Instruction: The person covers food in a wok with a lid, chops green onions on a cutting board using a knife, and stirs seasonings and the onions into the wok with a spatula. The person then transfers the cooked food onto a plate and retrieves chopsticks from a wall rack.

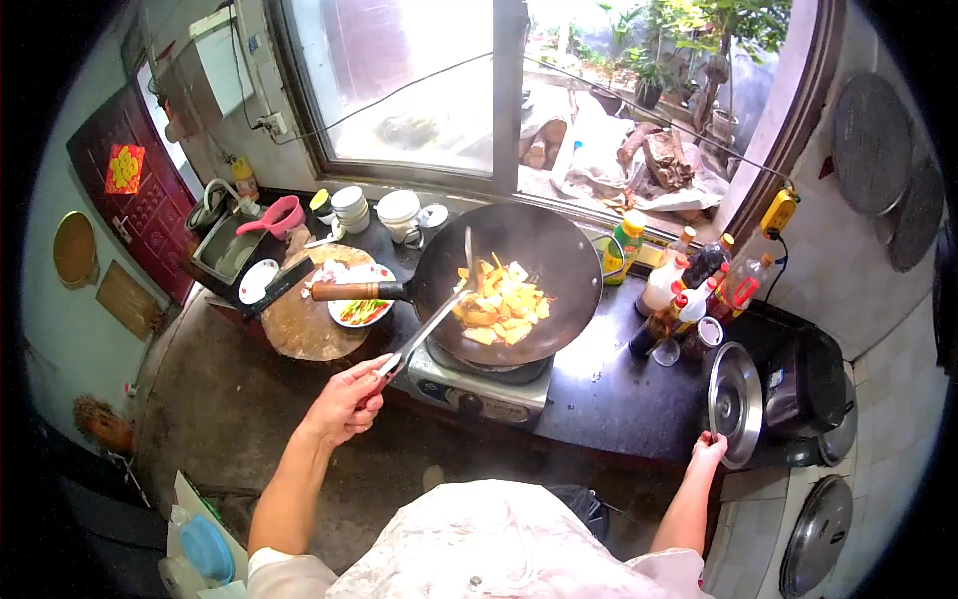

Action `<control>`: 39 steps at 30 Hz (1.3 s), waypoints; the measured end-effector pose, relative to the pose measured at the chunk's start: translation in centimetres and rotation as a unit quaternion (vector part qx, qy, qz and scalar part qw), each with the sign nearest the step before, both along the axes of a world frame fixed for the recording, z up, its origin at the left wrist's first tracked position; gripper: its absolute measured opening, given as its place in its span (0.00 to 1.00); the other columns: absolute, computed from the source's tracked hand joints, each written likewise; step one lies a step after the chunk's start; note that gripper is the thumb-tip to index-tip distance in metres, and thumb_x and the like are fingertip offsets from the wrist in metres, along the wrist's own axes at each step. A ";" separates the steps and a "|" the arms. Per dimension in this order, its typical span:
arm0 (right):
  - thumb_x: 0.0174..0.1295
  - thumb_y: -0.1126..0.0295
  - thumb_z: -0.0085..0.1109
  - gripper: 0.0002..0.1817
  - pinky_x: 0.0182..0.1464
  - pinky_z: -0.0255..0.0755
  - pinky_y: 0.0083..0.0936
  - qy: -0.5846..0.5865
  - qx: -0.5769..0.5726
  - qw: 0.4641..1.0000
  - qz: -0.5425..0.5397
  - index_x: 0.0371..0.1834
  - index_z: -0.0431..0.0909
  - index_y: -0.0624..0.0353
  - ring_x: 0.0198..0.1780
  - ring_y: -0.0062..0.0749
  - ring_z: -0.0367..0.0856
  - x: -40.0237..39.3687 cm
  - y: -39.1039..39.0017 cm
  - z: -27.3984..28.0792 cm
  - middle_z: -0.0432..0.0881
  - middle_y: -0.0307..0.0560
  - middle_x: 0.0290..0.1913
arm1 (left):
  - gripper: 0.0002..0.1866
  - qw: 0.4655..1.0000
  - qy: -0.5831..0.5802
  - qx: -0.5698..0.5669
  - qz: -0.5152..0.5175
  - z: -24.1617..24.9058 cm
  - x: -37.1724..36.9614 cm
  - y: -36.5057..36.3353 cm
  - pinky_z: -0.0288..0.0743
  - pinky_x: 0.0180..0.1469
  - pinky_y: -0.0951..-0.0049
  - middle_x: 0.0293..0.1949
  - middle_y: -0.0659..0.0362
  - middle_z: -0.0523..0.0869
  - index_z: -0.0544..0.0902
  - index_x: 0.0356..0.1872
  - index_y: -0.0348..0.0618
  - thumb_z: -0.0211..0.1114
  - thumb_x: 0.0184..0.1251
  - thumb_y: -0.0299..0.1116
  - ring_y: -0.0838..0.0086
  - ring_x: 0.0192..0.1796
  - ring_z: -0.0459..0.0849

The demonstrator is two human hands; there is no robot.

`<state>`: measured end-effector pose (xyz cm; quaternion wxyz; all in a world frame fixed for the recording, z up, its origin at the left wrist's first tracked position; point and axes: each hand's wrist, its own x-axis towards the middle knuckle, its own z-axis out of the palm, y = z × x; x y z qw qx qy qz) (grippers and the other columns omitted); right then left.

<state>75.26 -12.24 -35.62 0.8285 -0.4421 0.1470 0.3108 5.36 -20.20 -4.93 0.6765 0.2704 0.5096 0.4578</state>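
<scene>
My left hand is closed round the handle of a long metal ladle, whose head reaches into the food in the wok. The dark wok sits on a silver gas stove, with its wooden handle pointing left. Yellowish slices of food lie in the middle of the wok. Far to the right, my right hand grips the lower edge of a round steel lid, which is tilted up at the counter's front edge.
Left of the wok, a round chopping board bears a cleaver and a plate of cut vegetables. White lidded pots stand behind. Several sauce bottles stand right of the wok, near a black rice cooker.
</scene>
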 end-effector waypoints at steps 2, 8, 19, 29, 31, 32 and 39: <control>0.56 0.73 0.55 0.04 0.25 0.70 0.25 -0.017 -0.008 1.000 -0.007 0.30 0.70 0.57 0.23 0.32 0.69 -1.1 -1.1 1.1 0.72 0.43 0.27 | 0.22 0.998 0.055 -0.004 0.009 0.7 -0.2 -0.1 0.48 0.14 0.87 0.24 0.66 0.72 0.71 0.69 0.49 0.55 0.77 0.34 0.89 0.15 0.59; 0.52 0.74 0.59 0.06 0.22 0.64 0.24 -0.092 -0.057 0.992 -0.063 0.27 0.70 0.58 0.21 0.30 0.67 -5.8 -5.4 5.4 0.73 0.42 0.27 | 0.22 0.995 0.067 -0.035 -0.066 0.6 0.2 0.5 0.49 0.15 0.85 0.24 0.67 0.72 0.72 0.70 0.48 0.55 0.77 0.36 0.89 0.16 0.58; 0.57 0.73 0.59 0.03 0.22 0.63 0.21 -0.143 0.020 0.986 0.082 0.33 0.76 0.57 0.28 0.25 0.74 -12.8 -9.5 17.1 0.80 0.40 0.31 | 0.22 0.982 0.147 0.029 -0.112 -0.5 -2.0 5.0 0.49 0.15 0.85 0.20 0.70 0.70 0.73 0.69 0.49 0.54 0.77 0.37 0.88 0.15 0.59; 0.57 0.73 0.58 0.13 0.22 0.65 0.17 -0.130 0.093 0.962 0.223 0.46 0.75 0.61 0.27 0.23 0.74 -23.3 -5.7 24.2 0.81 0.42 0.37 | 0.21 0.992 0.000 0.025 -0.123 -0.3 -3.0 7.3 0.47 0.15 0.86 0.23 0.68 0.70 0.71 0.69 0.49 0.52 0.78 0.37 0.89 0.15 0.56; 0.57 0.73 0.58 0.13 0.21 0.65 0.17 -0.127 0.104 0.954 0.253 0.46 0.76 0.60 0.27 0.23 0.74 -24.6 -4.9 24.0 0.82 0.42 0.38 | 0.21 0.986 -0.112 0.022 -0.122 0.8 -4.1 6.0 0.48 0.14 0.86 0.24 0.67 0.70 0.71 0.69 0.50 0.52 0.79 0.37 0.89 0.15 0.56; 0.57 0.74 0.59 0.12 0.21 0.65 0.18 -0.122 0.106 0.951 0.262 0.45 0.75 0.60 0.27 0.23 0.74 -25.6 -4.5 24.3 0.81 0.42 0.37 | 0.21 0.978 -0.169 0.020 -0.120 0.8 -4.3 5.5 0.48 0.14 0.87 0.24 0.67 0.70 0.70 0.69 0.50 0.52 0.79 0.37 0.89 0.15 0.56; 0.58 0.76 0.58 0.11 0.22 0.67 0.19 -0.122 0.122 0.938 0.301 0.44 0.75 0.60 0.30 0.26 0.77 -29.4 -1.3 25.9 0.80 0.42 0.37 | 0.21 0.979 -0.164 0.015 -0.117 -2.4 -5.5 2.6 0.48 0.14 0.87 0.22 0.67 0.69 0.70 0.68 0.46 0.53 0.79 0.38 0.89 0.15 0.57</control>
